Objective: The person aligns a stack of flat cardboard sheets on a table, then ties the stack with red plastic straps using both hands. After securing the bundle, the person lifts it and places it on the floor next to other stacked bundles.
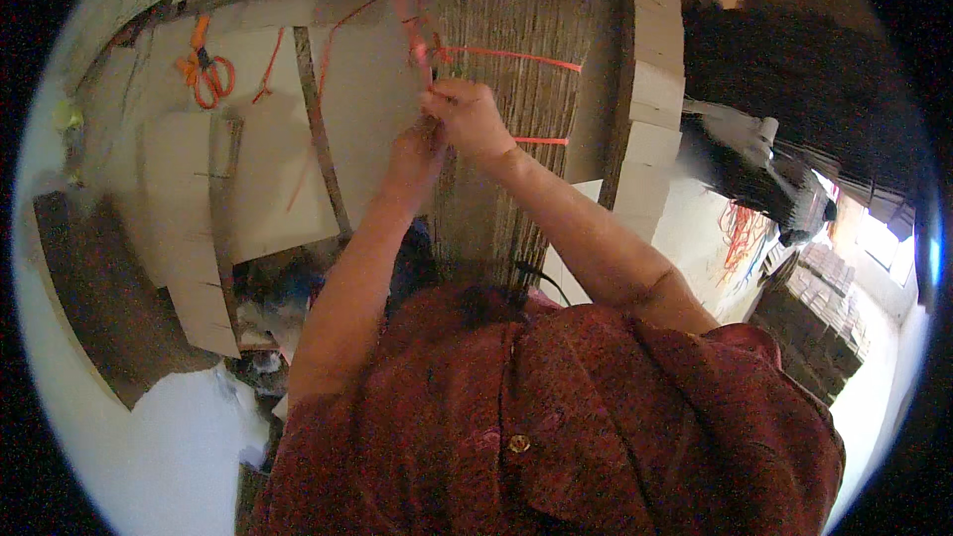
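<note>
A tall stack of cardboard sheets (pixel 486 199), edges facing up, stands in front of me. Two pinkish-red bands of plastic twine (pixel 511 57) cross it. At its left edge my right hand (pixel 472 117) is closed in a pinch on the twine, its fingers bent in. Just below and left, my left hand (pixel 419 147) is closed close against it, fingertips mostly hidden. From the hands a length of the same twine runs up past the top of the view. The exact knot or crossing between the fingers is too blurred to tell.
Orange-handled scissors (pixel 210 79) lie on flat cardboard (pixel 268 129) to the left, near loose red twine pieces (pixel 270 69). More cardboard stacks (pixel 650 109) stand along the right. Tangled red strings (pixel 740 233) hang or lie farther right, beside stacked cardboard (pixel 819 288).
</note>
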A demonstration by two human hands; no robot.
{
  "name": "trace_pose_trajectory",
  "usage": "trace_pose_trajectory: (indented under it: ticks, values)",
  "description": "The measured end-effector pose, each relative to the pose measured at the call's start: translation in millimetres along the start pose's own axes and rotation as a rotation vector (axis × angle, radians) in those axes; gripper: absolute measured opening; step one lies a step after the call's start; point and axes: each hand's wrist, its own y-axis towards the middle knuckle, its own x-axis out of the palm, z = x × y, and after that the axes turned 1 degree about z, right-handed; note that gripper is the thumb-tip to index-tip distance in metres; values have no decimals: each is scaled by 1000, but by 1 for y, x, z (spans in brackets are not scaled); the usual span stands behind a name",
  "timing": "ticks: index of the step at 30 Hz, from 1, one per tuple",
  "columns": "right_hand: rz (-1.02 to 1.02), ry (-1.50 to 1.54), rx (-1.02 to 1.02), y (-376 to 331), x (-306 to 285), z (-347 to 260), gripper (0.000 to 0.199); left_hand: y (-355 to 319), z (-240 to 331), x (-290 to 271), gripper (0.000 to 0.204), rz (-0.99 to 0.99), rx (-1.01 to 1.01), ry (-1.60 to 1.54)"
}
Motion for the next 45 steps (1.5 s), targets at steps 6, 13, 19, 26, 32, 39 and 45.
trace_pose_trajectory:
  ticks: [6, 13, 19, 26, 32, 39, 45]
  values:
    - [-51, -278, -335, -27, 15, 57, 23, -14, -31, -2, 20, 164, -322, -460]
    - [-189, -382, -185, -39, 11, 51, 12, -20, 4, -6, 27, 289, -525, -775]
    - [-135, -425, -117, -39, 19, 53, 8, -12, -11, 1, 28, 472, -738, -1234]
    - [-145, -716, -202, -47, 25, 91, 15, -8, -53, 8, 29, 287, -600, -1178]
    - [-376, -679, -281, -40, 10, 82, 9, -23, 6, -20, 24, 398, 290, 367]
    - [-412, -220, 61, -27, -2, 43, 10, -19, 12, -35, 13, 111, -304, -299]
    - [-491, -569, -456, -20, 0, 59, 14, -31, -17, -17, 15, -31, -364, -396]
